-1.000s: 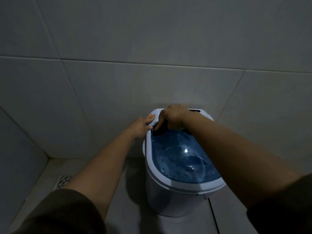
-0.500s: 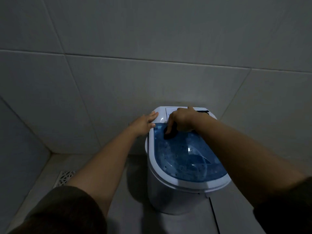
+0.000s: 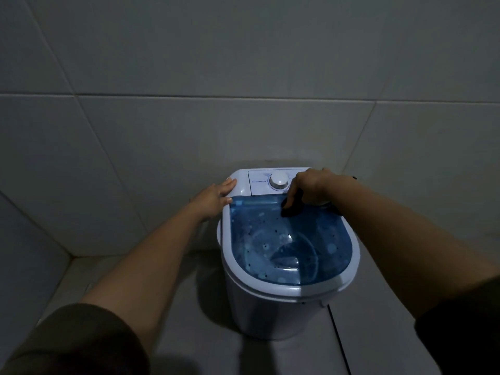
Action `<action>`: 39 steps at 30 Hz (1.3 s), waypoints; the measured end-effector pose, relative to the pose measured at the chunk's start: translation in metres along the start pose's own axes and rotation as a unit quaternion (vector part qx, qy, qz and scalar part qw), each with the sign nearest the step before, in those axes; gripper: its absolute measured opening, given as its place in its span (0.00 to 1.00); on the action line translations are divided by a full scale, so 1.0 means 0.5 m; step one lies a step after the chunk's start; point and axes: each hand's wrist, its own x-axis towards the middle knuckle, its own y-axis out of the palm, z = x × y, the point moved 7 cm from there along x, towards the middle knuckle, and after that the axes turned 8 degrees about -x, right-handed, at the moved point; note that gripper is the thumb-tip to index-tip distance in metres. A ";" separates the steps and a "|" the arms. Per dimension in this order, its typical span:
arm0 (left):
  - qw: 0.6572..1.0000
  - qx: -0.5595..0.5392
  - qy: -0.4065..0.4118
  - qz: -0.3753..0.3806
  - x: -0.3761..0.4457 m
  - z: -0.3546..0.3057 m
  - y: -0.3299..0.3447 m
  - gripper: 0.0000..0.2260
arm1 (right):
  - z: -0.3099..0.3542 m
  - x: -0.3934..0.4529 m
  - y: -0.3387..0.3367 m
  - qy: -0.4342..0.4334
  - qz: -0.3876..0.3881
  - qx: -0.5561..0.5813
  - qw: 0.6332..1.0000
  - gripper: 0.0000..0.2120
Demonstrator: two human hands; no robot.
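Note:
A small white washing machine [image 3: 273,312] stands on the tiled floor against the wall, its blue see-through lid [image 3: 286,239] closed. A white dial [image 3: 278,181] sits on the control panel at the back. My left hand [image 3: 215,197] rests flat with straight fingers on the machine's back left corner. My right hand [image 3: 308,186] grips a dark cloth [image 3: 293,207] and holds it against the lid's back right edge, beside the dial.
Grey wall tiles [image 3: 243,77] rise right behind the machine. The wall corner [image 3: 71,257] lies to the left. A floor tile joint [image 3: 339,342] runs along the right of the machine.
My right hand has slid the dark cloth from the lid's back left to its back right, uncovering the dial. My left hand stays on the back left corner.

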 end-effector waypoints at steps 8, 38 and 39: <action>1.000 0.013 0.008 -0.001 -0.006 -0.009 -0.004 0.24 | -0.098 -0.027 0.032 0.049 0.011 0.004 0.999 0.14; 1.000 0.009 0.012 0.009 0.007 0.002 0.004 0.25 | 0.060 -0.001 -0.064 -0.063 -0.077 0.066 0.993 0.20; 1.000 0.011 0.014 0.011 0.007 0.003 0.004 0.25 | 0.083 0.004 -0.067 -0.080 -0.074 0.054 0.993 0.20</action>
